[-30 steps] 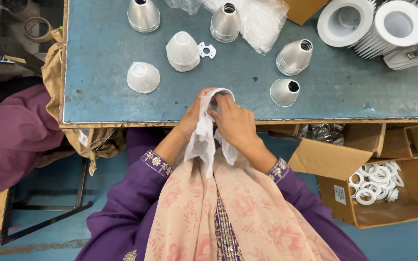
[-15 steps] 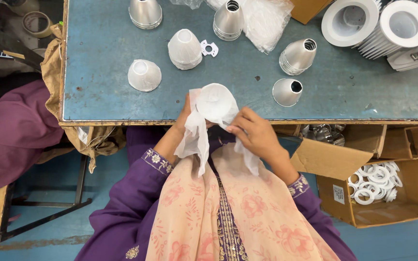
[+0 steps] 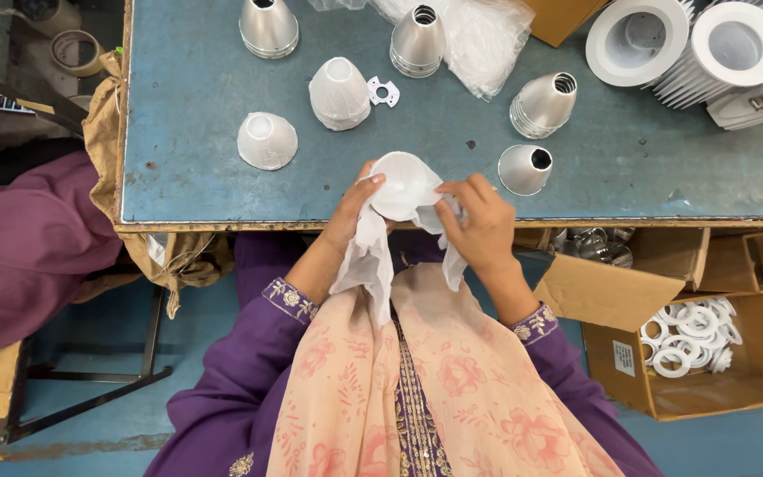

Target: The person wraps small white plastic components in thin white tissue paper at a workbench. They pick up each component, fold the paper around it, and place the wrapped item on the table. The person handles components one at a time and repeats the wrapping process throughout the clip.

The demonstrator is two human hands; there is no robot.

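At the table's near edge my left hand and my right hand hold one cone-shaped reflector wrapped in a white cloth. The left fingers grip its left rim through the cloth. The right hand pinches the cloth on its right side, and cloth ends hang down toward my lap. Two white-wrapped cones stand on the blue-grey table. Bare silver cones sit just right of my hands.
More silver cones and clear plastic bags lie at the far edge. White round lamp housings are stacked at the far right. A cardboard box of white rings stands below the table on the right. A person in purple sits at left.
The wrapped cone has turned so its wide round end faces up. My right hand has slid off to its right side, pulling the cloth; the left hand keeps its hold.
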